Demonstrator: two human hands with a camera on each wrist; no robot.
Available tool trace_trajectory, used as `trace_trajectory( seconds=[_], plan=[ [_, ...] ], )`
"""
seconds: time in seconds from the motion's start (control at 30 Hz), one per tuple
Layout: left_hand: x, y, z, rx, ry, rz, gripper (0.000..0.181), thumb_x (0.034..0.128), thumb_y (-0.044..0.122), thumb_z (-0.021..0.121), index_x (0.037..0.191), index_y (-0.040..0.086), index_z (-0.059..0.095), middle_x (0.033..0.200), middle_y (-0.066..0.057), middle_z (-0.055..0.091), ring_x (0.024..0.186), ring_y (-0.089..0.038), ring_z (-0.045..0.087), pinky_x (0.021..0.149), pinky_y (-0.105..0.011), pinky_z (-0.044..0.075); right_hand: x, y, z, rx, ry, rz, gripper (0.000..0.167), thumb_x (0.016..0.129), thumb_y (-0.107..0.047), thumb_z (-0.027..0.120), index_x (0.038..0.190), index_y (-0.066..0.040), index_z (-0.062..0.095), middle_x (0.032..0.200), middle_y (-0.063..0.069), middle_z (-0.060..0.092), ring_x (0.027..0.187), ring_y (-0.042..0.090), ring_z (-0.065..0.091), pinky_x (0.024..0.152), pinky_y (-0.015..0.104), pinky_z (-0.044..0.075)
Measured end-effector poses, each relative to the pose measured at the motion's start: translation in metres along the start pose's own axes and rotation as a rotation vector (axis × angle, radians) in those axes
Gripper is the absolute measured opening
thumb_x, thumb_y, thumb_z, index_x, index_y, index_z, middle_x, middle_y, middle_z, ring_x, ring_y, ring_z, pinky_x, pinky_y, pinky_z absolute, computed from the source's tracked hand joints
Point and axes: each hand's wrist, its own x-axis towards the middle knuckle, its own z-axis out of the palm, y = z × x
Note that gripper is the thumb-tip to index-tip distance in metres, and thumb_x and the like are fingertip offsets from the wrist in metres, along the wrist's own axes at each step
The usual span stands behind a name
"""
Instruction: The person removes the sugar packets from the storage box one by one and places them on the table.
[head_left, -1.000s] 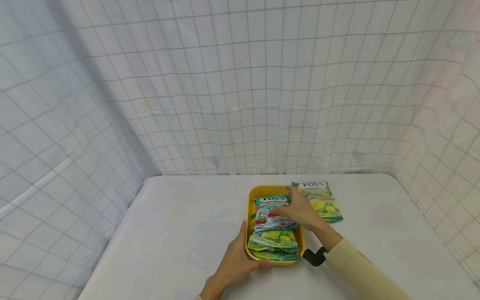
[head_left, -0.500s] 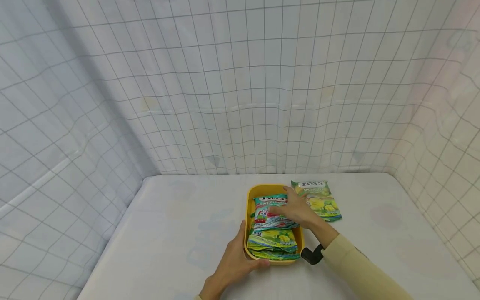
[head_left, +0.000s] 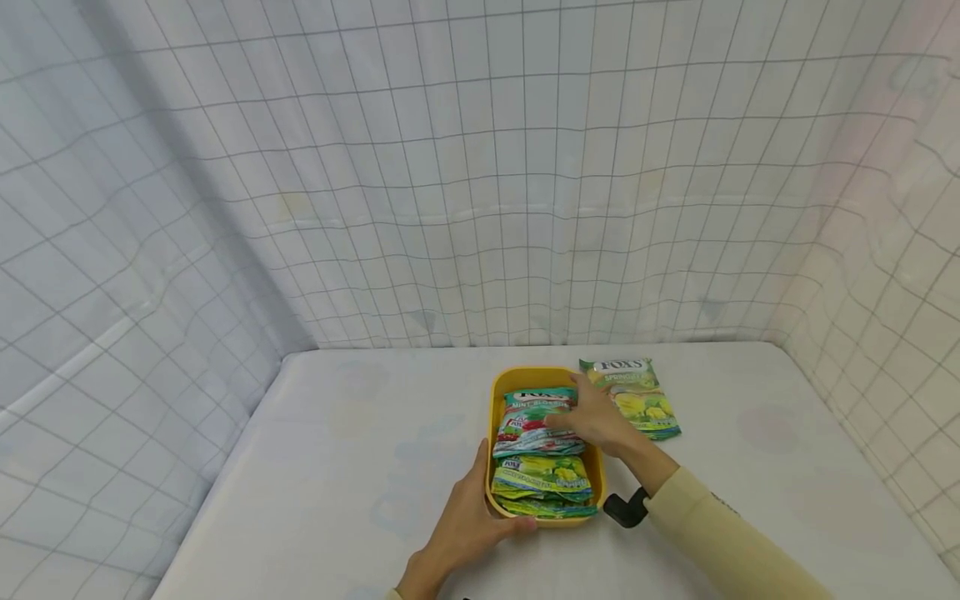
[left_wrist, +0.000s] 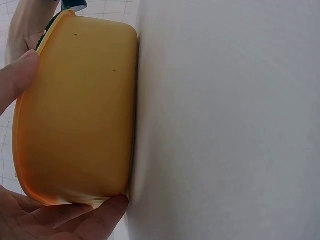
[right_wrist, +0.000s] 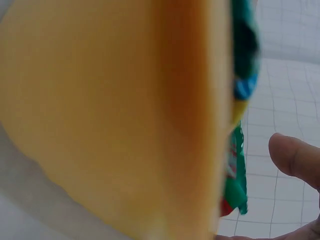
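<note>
A yellow plastic tub (head_left: 528,379) stands on the white table, filled with bags of candy. On top lies a teal Fox's candy bag (head_left: 528,427) with red fruit pictures. Nearer to me in the tub are several yellow-green candy bags (head_left: 542,477). My left hand (head_left: 463,518) grips the tub's near left corner, its thumb (left_wrist: 22,72) on the rim and its fingers along the side. My right hand (head_left: 598,421) reaches over the tub's right rim with fingers spread. Its thumb (right_wrist: 295,157) stands apart from the bag in the right wrist view; its other fingertips are mostly hidden.
One yellow-green Fox's bag (head_left: 636,400) lies flat on the table just right of the tub, partly behind my right hand. White walls (head_left: 480,208) with a grid pattern enclose the table at the back and sides. A black curved part (head_left: 626,510) sits at my right wrist.
The teal candy bag has shifted slightly to the left inside the tub. My right hand stays at the right rim, and my left hand keeps its grip on the tub.
</note>
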Motion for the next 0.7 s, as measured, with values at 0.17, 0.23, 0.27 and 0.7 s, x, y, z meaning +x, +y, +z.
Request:
trace_trajectory(
  seconds=[0.17,0.23,0.27,0.7],
  plan=[
    [0.0006,-0.0017,0.0018,-0.021,-0.018,0.004,0.125,0.072,0.053,0.09,0.164,0.013,0.015,0.143,0.008,0.055,0.129,-0.015,0.054,0.108,-0.045,0.044,-0.0052,-0.0016,0.0028,-0.069,-0.029,0.002,0.092,0.093,-0.025,0.077,0.158,0.006,0.02,0.149,0.033,0.042,0.129,0.05,0.05,0.099,0.063,0.045],
    [0.0007,-0.0025,0.0023,-0.021,-0.022,0.005,0.125,0.0726,0.054,0.09,0.164,0.014,0.014,0.143,0.009,0.056,0.129,-0.014,0.054,0.107,-0.044,0.044,-0.0075,-0.003,0.0038,-0.06,-0.053,0.011,0.091,0.094,-0.027,0.075,0.158,0.006,0.019,0.15,0.034,0.04,0.132,0.051,0.046,0.1,0.064,0.044],
    [0.0007,-0.0027,0.0025,-0.025,-0.023,0.006,0.125,0.073,0.053,0.09,0.164,0.014,0.013,0.143,0.009,0.055,0.129,-0.014,0.054,0.108,-0.044,0.044,-0.0084,-0.0038,0.0041,-0.042,-0.063,0.016,0.091,0.094,-0.027,0.075,0.157,0.006,0.019,0.151,0.035,0.038,0.133,0.053,0.044,0.1,0.064,0.043],
    [-0.0004,-0.0009,-0.0001,-0.027,-0.015,-0.018,0.129,0.0729,0.054,0.089,0.165,0.012,0.009,0.151,0.002,0.049,0.134,-0.018,0.049,0.11,-0.047,0.041,-0.0073,-0.0066,0.0035,0.319,-0.072,0.087,0.084,0.095,-0.01,0.071,0.156,0.009,0.017,0.158,0.033,0.025,0.141,0.05,0.032,0.111,0.063,0.033]
  ],
)
